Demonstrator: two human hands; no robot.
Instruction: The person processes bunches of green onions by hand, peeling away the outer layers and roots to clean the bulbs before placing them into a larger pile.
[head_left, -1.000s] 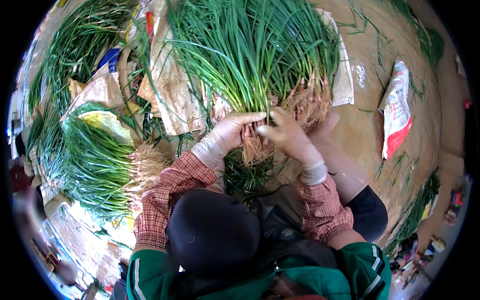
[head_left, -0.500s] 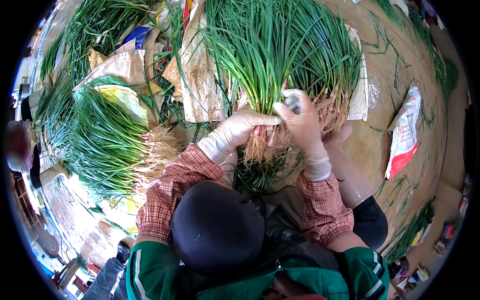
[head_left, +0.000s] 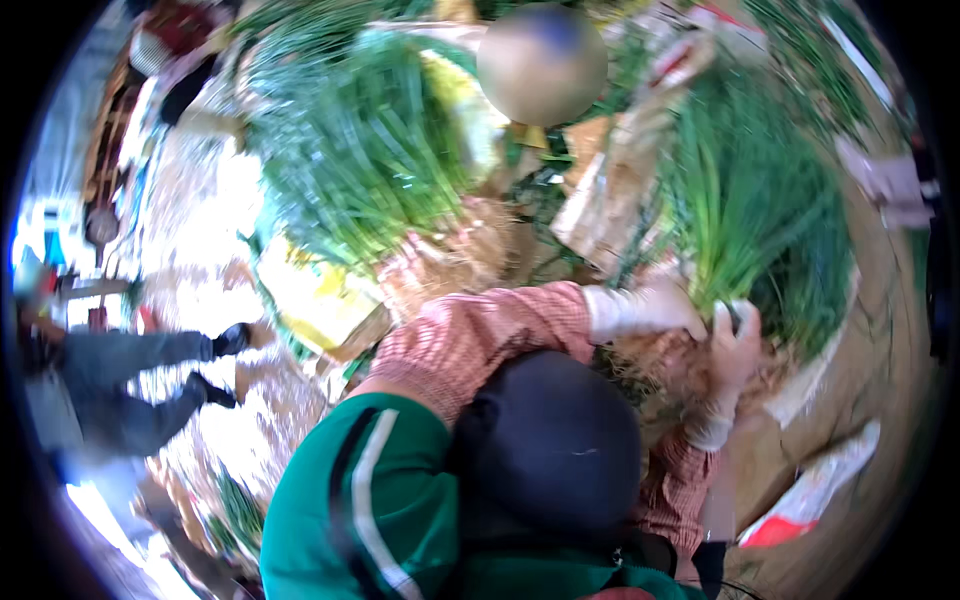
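My left hand (head_left: 662, 306), in a pale glove, is closed around a bunch of spring onions (head_left: 712, 240) just above their roots. The green leaves fan out away from me, and the tangled tan roots (head_left: 650, 362) hang below my hands. My gloved right hand (head_left: 735, 350) is beside the stems to the right, with its fingers curled. A small dark grey thing shows between those fingers, too blurred to name. More spring onions (head_left: 800, 270) lie just behind and to the right of the bunch.
A large pile of spring onions (head_left: 350, 150) lies at left on yellow sacking (head_left: 325, 300). A tan sack (head_left: 605, 210) lies between the piles. A white and red bag (head_left: 815, 490) rests on the floor at right. Another person's legs (head_left: 140, 350) show at far left.
The whole view has swung left, so my hands and the bunch now appear farther right and the left pile is nearer the middle. My left hand still grips the bunch.
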